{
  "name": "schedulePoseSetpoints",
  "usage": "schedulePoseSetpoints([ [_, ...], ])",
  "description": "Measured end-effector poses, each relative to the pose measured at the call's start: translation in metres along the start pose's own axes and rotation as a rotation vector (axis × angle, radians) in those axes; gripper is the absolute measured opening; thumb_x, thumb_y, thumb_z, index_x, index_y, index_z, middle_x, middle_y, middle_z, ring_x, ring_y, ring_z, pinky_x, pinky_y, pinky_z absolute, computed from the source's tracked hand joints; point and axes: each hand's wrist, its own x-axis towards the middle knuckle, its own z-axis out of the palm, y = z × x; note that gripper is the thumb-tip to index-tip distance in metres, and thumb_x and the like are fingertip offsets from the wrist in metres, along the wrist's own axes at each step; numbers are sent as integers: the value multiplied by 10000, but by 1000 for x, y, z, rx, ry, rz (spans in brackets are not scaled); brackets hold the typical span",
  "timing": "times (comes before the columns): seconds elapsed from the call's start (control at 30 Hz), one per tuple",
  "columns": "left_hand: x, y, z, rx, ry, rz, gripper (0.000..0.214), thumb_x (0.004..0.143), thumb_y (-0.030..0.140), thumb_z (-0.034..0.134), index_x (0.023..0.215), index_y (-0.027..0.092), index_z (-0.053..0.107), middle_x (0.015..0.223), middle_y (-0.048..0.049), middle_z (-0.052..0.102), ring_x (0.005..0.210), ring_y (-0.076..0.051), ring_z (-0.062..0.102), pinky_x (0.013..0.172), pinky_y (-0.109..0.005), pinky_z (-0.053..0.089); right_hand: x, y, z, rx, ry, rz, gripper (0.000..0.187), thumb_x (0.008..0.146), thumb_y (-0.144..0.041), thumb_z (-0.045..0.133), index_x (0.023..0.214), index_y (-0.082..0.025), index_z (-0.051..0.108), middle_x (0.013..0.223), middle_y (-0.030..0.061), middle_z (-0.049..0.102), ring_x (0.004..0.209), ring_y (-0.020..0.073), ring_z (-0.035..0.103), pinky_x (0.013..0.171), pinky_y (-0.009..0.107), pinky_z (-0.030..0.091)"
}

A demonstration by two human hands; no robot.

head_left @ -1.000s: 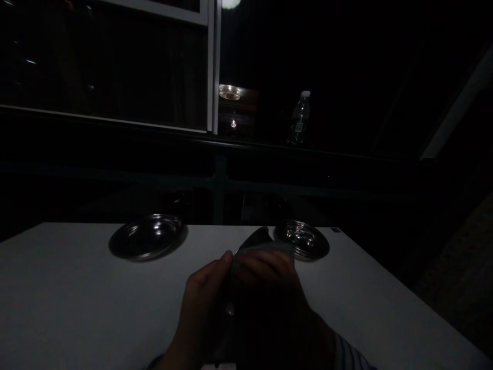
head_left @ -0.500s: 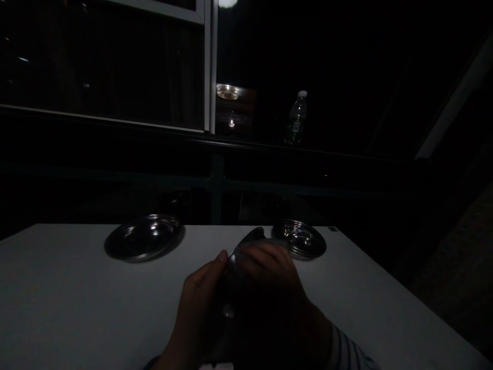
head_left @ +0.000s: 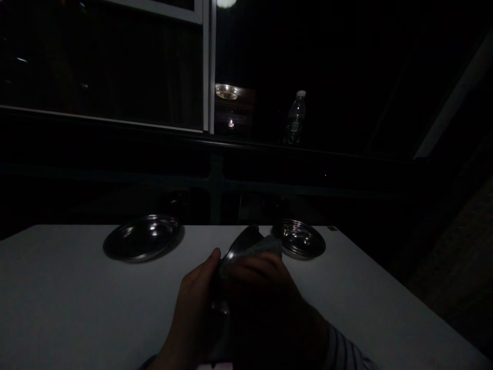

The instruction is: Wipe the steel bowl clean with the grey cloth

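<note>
My left hand [head_left: 192,295] is closed on the left edge of a shiny metal plate [head_left: 243,240], its thumb along the rim. The plate is tilted up in front of me, and its lower part is lost in shadow. My right hand [head_left: 265,290] is closed on a grey cloth [head_left: 267,246] and presses it against the plate's surface. Beyond my hands, a wide metal dish [head_left: 140,237] rests on the table at the back left. Several smaller metal dishes [head_left: 298,239], seemingly stacked, sit at the back right.
Under everything is a white table [head_left: 77,298]. A clear plastic bottle [head_left: 296,117] with a white cap stands on the ledge behind it, by the window frame [head_left: 208,67]. A small pink-white thing [head_left: 214,366] shows at the bottom edge. The surroundings are very dark.
My right hand with the cloth has shifted slightly left and down over the plate, so more of the plate and cloth shows. My left hand keeps its hold.
</note>
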Motion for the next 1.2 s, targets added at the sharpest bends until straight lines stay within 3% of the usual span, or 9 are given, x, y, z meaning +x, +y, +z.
schedulePoseSetpoints([
  [0.17,-3,2,5,8,-42,-2,334,628,466,615,492,177,515,477,14,490,482,-125,441,479,-237,395,0,14,-10,-5,60,233,238,889,-250,405,1029,-150,570,1087,72,605,1026,186,490,822,344,396],
  [0.37,-2,-3,2,-34,-32,-55,333,621,475,638,504,181,533,472,32,495,458,-113,432,488,-239,404,1,-2,-5,-21,-50,17,235,867,-312,471,1060,-213,562,1017,-7,636,966,161,519,772,343,395],
  [0.57,0,-4,4,-17,-44,-28,287,608,433,677,565,154,625,522,4,572,527,-133,510,514,-228,412,-2,15,-7,-48,34,241,269,888,-234,405,1095,-126,539,1137,104,573,1057,199,484,848,352,416],
  [0.8,6,-3,1,-100,-101,-25,230,642,361,671,722,146,667,646,-10,643,604,-141,567,633,-254,448,2,-4,1,-115,-14,23,258,879,-262,447,1093,-163,552,1078,27,616,1058,157,475,810,316,423],
  [1.0,1,10,5,-175,-93,-34,179,581,322,673,646,156,663,647,-33,661,652,-176,592,654,-275,463,1,4,-1,-156,67,84,242,879,-266,437,1054,-165,569,1077,63,608,1039,177,481,792,328,433],
  [1.2,2,6,3,-155,-9,-89,268,619,422,658,604,160,605,503,32,549,475,-113,475,476,-228,395,1,-20,7,-71,-73,13,255,894,-248,404,1087,-148,537,1051,25,614,1036,136,480,827,314,426],
])
